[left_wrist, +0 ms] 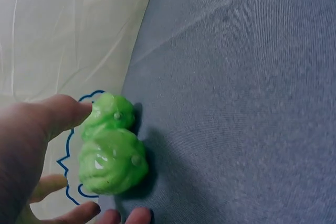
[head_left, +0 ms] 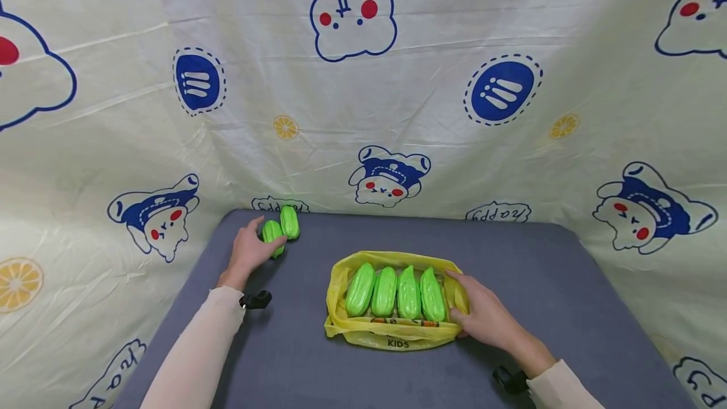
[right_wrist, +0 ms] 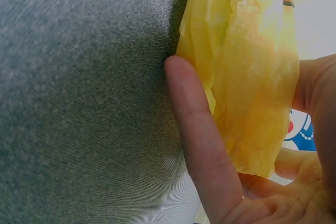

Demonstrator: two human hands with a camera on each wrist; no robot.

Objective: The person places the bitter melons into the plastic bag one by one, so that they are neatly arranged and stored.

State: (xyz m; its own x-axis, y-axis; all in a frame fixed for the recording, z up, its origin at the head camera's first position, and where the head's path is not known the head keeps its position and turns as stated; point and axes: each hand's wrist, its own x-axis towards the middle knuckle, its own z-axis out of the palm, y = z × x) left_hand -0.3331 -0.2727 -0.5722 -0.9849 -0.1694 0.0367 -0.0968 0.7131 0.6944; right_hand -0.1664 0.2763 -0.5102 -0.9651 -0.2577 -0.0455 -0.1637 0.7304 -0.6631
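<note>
In the head view my left hand (head_left: 250, 251) is at the table's far left corner, beside two glossy green cucumber-like toy vegetables (head_left: 272, 237). The left wrist view shows its thumb and fingers spread around the nearer green vegetable (left_wrist: 113, 162), with a gap visible between; the other one (left_wrist: 111, 109) lies just behind. Near the middle of the table sits a yellow plastic bag (head_left: 372, 339) printed "KIDS", its mouth spread wide. Several similar green vegetables (head_left: 384, 292) stand in a row inside it. My right hand (head_left: 488, 314) holds the bag's right end between thumb and fingers.
A dark grey-blue cloth covers the table (head_left: 295, 358). Behind and at both sides hangs a pale curtain (head_left: 255, 81) with cartoon prints, meeting the table's back edge. Black bands (head_left: 255, 300) are on both wrists.
</note>
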